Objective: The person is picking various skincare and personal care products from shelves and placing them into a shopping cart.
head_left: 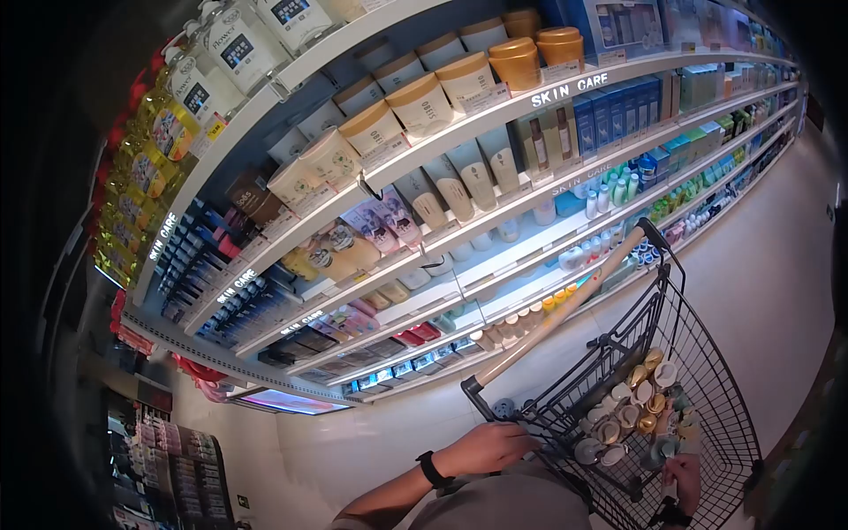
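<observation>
A black wire shopping cart (715, 397) with a wooden handle bar (561, 309) stands at the lower right. Many gold, white and clear lidded containers (632, 406) lie piled in it. My left hand (490, 446), with a black band on the wrist, is at the cart's near edge below the handle; its fingers are curled and what they hold, if anything, is hidden. Inside the cart, my right hand (682, 477) has its fingers closed beside the pile, at a small greenish-grey item (658, 452); its grip is too small to make out clearly.
Curved shelves marked SKIN CARE (570, 88) run from left to upper right, holding jars, tubes, bottles and boxes. Large pump bottles (234, 44) stand at the upper left. Another stocked display (181, 464) is at the lower left. Pale floor (760, 256) lies beyond the cart.
</observation>
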Demonstrator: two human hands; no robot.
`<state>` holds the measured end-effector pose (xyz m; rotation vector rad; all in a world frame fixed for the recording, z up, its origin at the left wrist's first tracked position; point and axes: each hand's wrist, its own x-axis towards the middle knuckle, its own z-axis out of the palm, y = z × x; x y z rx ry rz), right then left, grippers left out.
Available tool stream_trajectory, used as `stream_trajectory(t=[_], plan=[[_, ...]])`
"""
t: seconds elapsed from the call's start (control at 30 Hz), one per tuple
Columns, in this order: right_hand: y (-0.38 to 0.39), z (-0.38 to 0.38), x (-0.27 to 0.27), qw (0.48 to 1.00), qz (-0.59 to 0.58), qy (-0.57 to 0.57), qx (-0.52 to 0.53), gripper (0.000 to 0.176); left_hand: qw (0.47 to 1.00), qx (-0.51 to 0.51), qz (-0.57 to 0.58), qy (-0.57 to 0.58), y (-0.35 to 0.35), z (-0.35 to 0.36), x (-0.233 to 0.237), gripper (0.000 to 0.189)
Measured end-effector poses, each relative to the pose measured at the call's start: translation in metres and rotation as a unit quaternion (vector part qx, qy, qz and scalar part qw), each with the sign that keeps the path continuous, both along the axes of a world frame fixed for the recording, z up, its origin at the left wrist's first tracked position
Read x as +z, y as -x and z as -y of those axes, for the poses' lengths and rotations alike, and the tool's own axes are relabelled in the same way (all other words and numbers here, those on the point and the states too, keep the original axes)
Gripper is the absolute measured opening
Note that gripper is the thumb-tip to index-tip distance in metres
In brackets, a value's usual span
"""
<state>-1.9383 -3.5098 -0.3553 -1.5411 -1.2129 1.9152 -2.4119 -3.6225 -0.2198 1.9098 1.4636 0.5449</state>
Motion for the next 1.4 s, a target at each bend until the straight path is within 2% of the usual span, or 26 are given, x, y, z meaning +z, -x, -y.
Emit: stream_trajectory(t=[0.07, 0.2, 0.27, 0.3, 0.4, 0.5, 0.6, 0.63, 0.7, 0.73, 0.77, 0.8, 0.83, 0.9, 0.93, 0.97, 1.0, 1.03, 1.1, 1.13, 1.17, 1.2, 1.27, 1.33, 1.37, 1.4], plan=[[-0.002, 0.011, 0.047, 0.999, 0.002, -0.041, -0.009, 0.029, 0.995, -0.099, 0.020, -0.013, -0.019, -0.023, 0.011, 0.030], [0.035, 0.003, 0.095, 0.977, -0.089, -0.194, 0.022, 0.027, 0.981, -0.114, 0.078, -0.133, -0.051, -0.068, 0.011, 0.036], [0.060, -0.009, 0.138, 0.966, -0.118, -0.228, 0.019, 0.030, 0.982, -0.128, 0.103, -0.089, -0.072, -0.096, 0.020, 0.049], [0.062, -0.024, 0.138, 0.945, -0.139, -0.287, 0.069, 0.031, 0.981, -0.135, 0.106, -0.085, -0.079, -0.109, 0.022, 0.060], [0.071, -0.036, 0.157, 0.916, -0.282, -0.279, 0.058, 0.027, 0.974, -0.189, 0.098, -0.072, -0.109, -0.134, 0.033, 0.072], [0.088, -0.049, 0.187, 0.855, -0.401, -0.320, 0.072, 0.031, 0.972, -0.213, 0.104, -0.007, -0.115, -0.142, 0.050, 0.085], [0.109, -0.060, 0.205, 0.796, -0.525, -0.283, 0.099, 0.032, 0.927, -0.257, 0.229, 0.146, -0.104, -0.153, 0.050, 0.086], [0.115, -0.061, 0.210, 0.792, -0.531, -0.285, 0.101, 0.032, 0.913, -0.277, 0.240, 0.177, -0.102, -0.156, 0.050, 0.087], [0.130, -0.062, 0.218, 0.771, -0.597, -0.185, 0.122, 0.036, 0.864, -0.328, 0.291, 0.248, -0.097, -0.156, 0.053, 0.078], [0.140, -0.065, 0.218, 0.755, -0.613, -0.191, 0.134, 0.041, 0.867, -0.321, 0.290, 0.246, -0.096, -0.154, 0.053, 0.078], [0.147, -0.065, 0.217, 0.752, -0.616, -0.187, 0.139, 0.041, 0.848, -0.353, 0.295, 0.261, -0.096, -0.152, 0.052, 0.073], [0.152, -0.063, 0.214, 0.788, -0.585, -0.165, 0.091, 0.042, 0.827, -0.385, 0.302, 0.276, -0.096, -0.149, 0.051, 0.068], [0.157, -0.061, 0.209, 0.821, -0.551, -0.142, 0.044, 0.043, 0.830, -0.380, 0.303, 0.275, -0.094, -0.144, 0.049, 0.068], [0.161, -0.070, 0.174, 0.791, -0.597, -0.109, 0.076, 0.040, 0.905, -0.299, 0.190, 0.236, -0.088, -0.136, 0.045, 0.064], [0.167, -0.073, 0.167, 0.805, -0.585, -0.103, 0.001, 0.041, 0.931, -0.213, 0.219, 0.201, -0.088, -0.132, 0.060, 0.070], [0.172, -0.076, 0.159, 0.813, -0.569, -0.096, -0.075, 0.044, 0.932, -0.208, 0.219, 0.200, -0.084, -0.128, 0.064, 0.070], [0.173, -0.079, 0.150, 0.831, -0.538, -0.126, -0.060, 0.060, 0.960, -0.127, 0.211, 0.133, -0.081, -0.124, 0.066, 0.072], [0.178, -0.073, 0.146, 0.832, -0.538, -0.124, -0.055, 0.060, 0.977, -0.043, 0.199, 0.065, -0.077, -0.119, 0.065, 0.074], [0.188, -0.059, 0.142, 0.910, -0.319, -0.264, -0.021, 0.071, 0.984, -0.014, 0.175, 0.024, -0.066, -0.117, 0.049, 0.075], [0.204, -0.052, 0.155, 0.911, -0.339, -0.235, 0.005, 0.082, 0.989, 0.037, 0.143, 0.005, -0.063, -0.117, 0.047, 0.075], [0.209, -0.045, 0.143, 0.914, -0.347, -0.204, 0.037, 0.077, 0.990, 0.088, 0.110, -0.013, -0.059, -0.116, 0.042, 0.075], [0.220, -0.038, 0.149, 0.917, -0.344, -0.199, 0.032, 0.075, 0.985, 0.100, 0.105, -0.096, -0.055, -0.115, 0.029, 0.073], [0.243, -0.028, 0.150, 0.920, -0.341, -0.191, 0.033, 0.073, 0.980, 0.114, 0.101, -0.131, -0.046, -0.115, 0.028, 0.070], [0.261, -0.026, 0.144, 0.947, -0.208, -0.234, 0.070, 0.067, 0.974, 0.121, 0.098, -0.165, -0.039, -0.115, 0.026, 0.067], [0.271, -0.024, 0.147, 0.948, -0.207, -0.233, 0.072, 0.067, 0.970, 0.121, 0.067, -0.199, -0.035, -0.114, 0.026, 0.067], [0.284, -0.024, 0.161, 0.950, -0.171, -0.258, 0.024, 0.062, 0.964, 0.121, 0.038, -0.232, -0.032, -0.114, 0.025, 0.067]])
